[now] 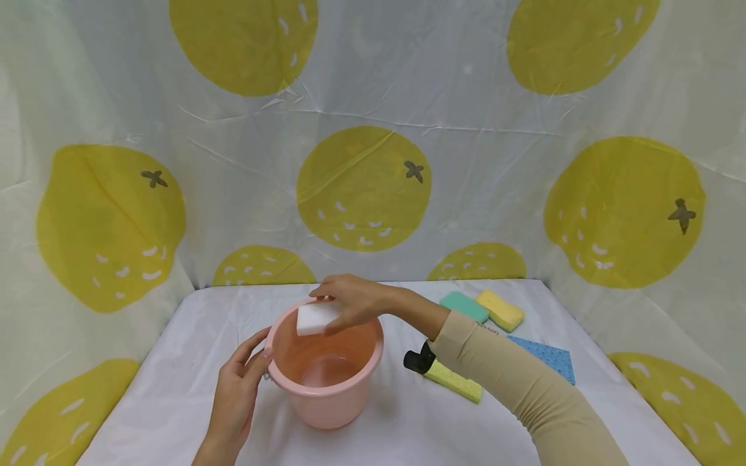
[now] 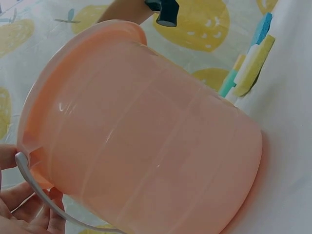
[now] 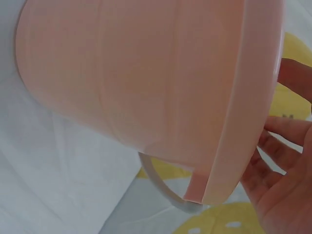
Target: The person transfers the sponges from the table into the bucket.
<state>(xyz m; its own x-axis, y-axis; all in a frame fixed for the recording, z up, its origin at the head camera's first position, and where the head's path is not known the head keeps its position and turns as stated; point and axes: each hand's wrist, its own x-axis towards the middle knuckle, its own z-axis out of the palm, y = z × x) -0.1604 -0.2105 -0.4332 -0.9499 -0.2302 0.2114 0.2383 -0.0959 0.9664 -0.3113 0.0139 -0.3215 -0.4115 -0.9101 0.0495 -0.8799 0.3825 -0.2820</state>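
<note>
A pink bucket stands upright on the white cloth, its mouth facing up. My left hand grips its rim at the left side, thumb and fingers on either side of the handle's pivot; the pale handle hangs down along the wall in the left wrist view. Over the bucket's far rim, my right hand pinches a white block-shaped sponge between thumb and fingers. In the right wrist view the bucket wall hides that sponge, and only part of the right hand shows beyond the rim.
To the bucket's right lie a green sponge, a yellow sponge, a blue speckled sponge and a long yellow sponge. A black wrist camera sits under the right forearm. Lemon-print curtains enclose the table.
</note>
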